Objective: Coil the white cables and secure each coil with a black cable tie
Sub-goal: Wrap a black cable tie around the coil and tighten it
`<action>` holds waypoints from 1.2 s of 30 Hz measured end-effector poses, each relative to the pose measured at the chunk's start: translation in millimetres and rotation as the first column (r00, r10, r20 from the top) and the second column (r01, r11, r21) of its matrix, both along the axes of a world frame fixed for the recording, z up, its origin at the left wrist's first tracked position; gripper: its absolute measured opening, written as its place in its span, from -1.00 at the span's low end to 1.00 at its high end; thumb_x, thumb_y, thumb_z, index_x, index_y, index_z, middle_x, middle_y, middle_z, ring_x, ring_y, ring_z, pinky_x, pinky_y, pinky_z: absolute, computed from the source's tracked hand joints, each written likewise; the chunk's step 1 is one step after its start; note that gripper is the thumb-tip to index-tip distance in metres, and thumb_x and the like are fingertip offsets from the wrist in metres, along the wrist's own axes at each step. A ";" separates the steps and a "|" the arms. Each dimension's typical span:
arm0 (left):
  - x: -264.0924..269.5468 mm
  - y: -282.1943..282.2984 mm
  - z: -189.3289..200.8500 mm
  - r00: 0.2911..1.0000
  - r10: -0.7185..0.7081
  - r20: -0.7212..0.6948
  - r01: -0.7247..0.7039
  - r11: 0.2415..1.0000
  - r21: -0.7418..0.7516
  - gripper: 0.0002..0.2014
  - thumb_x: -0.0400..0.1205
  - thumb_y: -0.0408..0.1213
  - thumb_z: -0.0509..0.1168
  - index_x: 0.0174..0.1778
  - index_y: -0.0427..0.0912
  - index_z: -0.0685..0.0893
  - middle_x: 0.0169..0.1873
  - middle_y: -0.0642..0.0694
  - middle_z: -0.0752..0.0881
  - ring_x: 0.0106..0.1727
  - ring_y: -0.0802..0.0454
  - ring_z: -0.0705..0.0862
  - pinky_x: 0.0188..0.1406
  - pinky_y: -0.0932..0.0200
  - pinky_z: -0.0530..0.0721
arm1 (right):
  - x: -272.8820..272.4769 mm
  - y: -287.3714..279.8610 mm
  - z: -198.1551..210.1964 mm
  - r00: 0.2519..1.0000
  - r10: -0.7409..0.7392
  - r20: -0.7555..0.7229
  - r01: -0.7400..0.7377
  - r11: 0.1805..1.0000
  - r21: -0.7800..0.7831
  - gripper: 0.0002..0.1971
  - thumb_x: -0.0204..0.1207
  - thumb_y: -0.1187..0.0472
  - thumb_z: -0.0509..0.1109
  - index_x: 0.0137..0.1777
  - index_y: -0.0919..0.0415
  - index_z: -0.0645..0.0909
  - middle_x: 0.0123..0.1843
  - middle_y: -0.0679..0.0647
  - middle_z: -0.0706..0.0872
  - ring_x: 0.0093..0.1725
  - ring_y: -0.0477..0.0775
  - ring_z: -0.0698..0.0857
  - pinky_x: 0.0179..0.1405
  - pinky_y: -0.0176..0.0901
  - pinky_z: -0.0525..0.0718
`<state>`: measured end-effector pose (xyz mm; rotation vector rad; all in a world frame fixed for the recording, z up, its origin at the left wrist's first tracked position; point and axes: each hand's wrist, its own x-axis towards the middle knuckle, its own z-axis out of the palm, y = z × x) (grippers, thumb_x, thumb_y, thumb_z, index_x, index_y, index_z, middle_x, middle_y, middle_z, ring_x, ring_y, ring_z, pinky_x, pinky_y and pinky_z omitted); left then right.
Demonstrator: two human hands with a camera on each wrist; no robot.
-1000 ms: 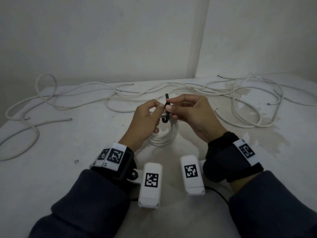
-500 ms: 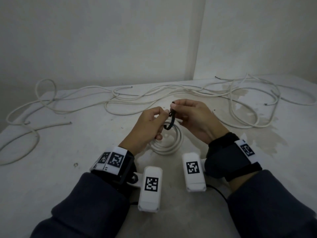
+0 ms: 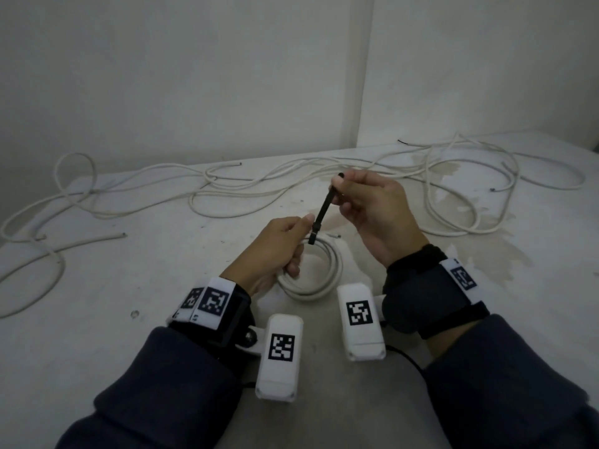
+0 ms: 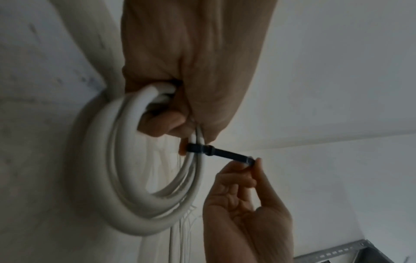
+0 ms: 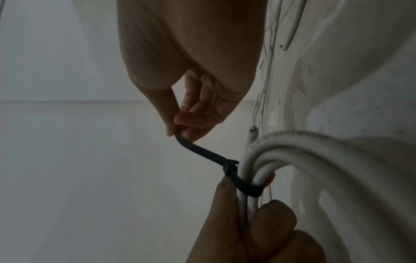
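- Dark navy sleeves (image 3: 168, 384) are worn on both forearms, ending just short of the wrists.
- A black strap mount (image 3: 227, 322) is fastened round the left wrist, faced with white plates printed with black square fiducial markers; a silver screw is seen at its bracket.
- A wide black fabric wristband (image 3: 421, 296) is wrapped round the right wrist, crossed by a white plate with a black marker.
- A white, rounded camera housing (image 3: 280, 354) is carried at each wrist, each topped with a black-and-white marker.
- A thin black cable (image 3: 410, 359) is led from the right housing towards the sleeve.
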<state>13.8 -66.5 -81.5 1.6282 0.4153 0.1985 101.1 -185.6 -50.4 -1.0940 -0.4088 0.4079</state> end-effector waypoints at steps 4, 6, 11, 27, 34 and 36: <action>-1.7 1.4 -2.3 1.000 0.006 0.014 -0.006 1.000 -0.012 -0.70 0.71 -0.06 0.20 -0.27 -0.16 0.52 -0.72 0.09 0.30 -0.70 0.16 0.24 -0.75 0.35 0.30 | -4.6 -3.1 2.6 0.977 0.177 0.117 -0.177 0.984 -0.012 -0.84 0.41 0.46 0.42 -0.29 0.21 0.60 -0.39 0.02 0.71 -0.33 -0.01 0.66 -0.55 -0.42 0.44; -2.9 3.0 -5.4 0.999 0.023 0.047 -0.022 1.000 -0.015 -0.70 0.71 -0.05 0.20 -0.27 -0.14 0.51 -0.72 0.09 0.29 -0.69 0.16 0.23 -0.74 0.35 0.28 | -5.9 -2.2 3.2 0.975 0.194 0.113 -0.192 0.981 -0.031 -0.87 0.35 0.39 0.46 -0.31 0.19 0.59 -0.37 0.02 0.72 -0.34 -0.05 0.68 -0.56 -0.44 0.43; -4.8 5.9 -9.7 0.996 0.047 0.075 -0.035 0.989 -0.147 -0.70 0.73 -0.09 0.18 -0.30 -0.12 0.53 -0.67 0.09 0.25 -0.68 0.18 0.19 -0.73 0.42 0.22 | -1.5 3.4 -1.8 0.980 0.124 0.155 -0.096 0.980 -0.176 -0.86 0.43 0.37 0.52 -0.14 0.13 0.66 -0.27 -0.06 0.76 -0.22 -0.12 0.72 -0.28 -0.32 0.64; -4.8 3.7 -1.9 0.993 -0.036 0.109 0.038 0.999 -0.014 -0.66 0.65 -0.14 0.33 -0.44 -0.06 0.46 -0.62 0.04 0.27 -0.61 0.14 0.20 -0.62 0.28 0.27 | -2.2 8.0 -6.1 0.991 0.044 0.125 0.011 0.912 -0.409 -0.87 0.43 0.43 0.48 -0.33 0.32 0.71 -0.44 0.14 0.71 -0.47 -0.05 0.64 -0.40 -0.33 0.60; -6.4 1.7 -4.8 0.992 -0.040 0.121 0.028 0.995 0.100 -0.70 0.63 -0.12 0.36 -0.32 -0.18 0.48 -0.61 -0.03 0.32 -0.61 0.12 0.23 -0.60 0.23 0.29 | 1.4 6.8 -12.5 0.996 0.027 -0.090 -0.061 0.913 -0.404 -0.96 0.43 0.43 0.45 -0.22 0.35 0.70 -0.49 0.07 0.70 -0.47 -0.09 0.63 -0.51 -0.37 0.55; -8.2 1.5 -6.3 0.994 -0.005 0.110 -0.006 0.995 0.095 -0.66 0.63 -0.01 0.33 -0.34 -0.15 0.50 -0.62 0.01 0.32 -0.61 0.12 0.26 -0.60 0.22 0.31 | 2.3 5.5 -12.3 0.993 0.087 -0.075 -0.111 0.901 -0.420 -0.92 0.45 0.41 0.45 -0.25 0.31 0.71 -0.46 0.06 0.73 -0.46 -0.10 0.65 -0.50 -0.37 0.56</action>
